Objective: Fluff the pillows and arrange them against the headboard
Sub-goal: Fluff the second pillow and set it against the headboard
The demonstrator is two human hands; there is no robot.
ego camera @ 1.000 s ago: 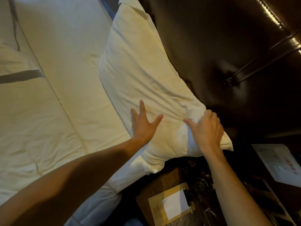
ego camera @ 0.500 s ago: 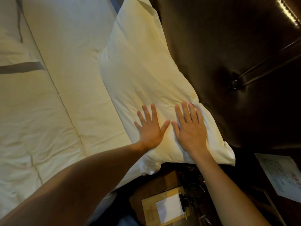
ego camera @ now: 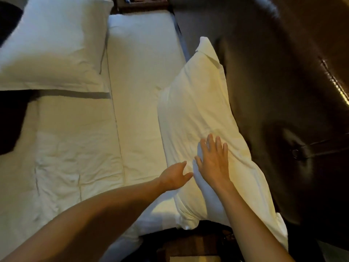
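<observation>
A cream pillow (ego camera: pixel 196 103) leans along the dark padded headboard (ego camera: pixel 283 82) on the right side of the bed. My right hand (ego camera: pixel 213 160) lies flat on the pillow's lower half, fingers spread. My left hand (ego camera: pixel 174 176) hovers at the pillow's left edge with fingers loosely apart, holding nothing. A second white pillow (ego camera: pixel 51 44) lies at the upper left of the bed, away from the headboard.
White bedding (ego camera: pixel 79 138) with a grey stripe covers the mattress at the left and centre. A dark wooden nightstand (ego camera: pixel 188 246) sits below the pillow at the bottom edge. Another piece of dark furniture (ego camera: pixel 143 2) stands beyond the bed's far side.
The view has pulled back, showing the second pillow. My left hand has slid off the pillow to its left edge. My right hand stays flat on the pillow.
</observation>
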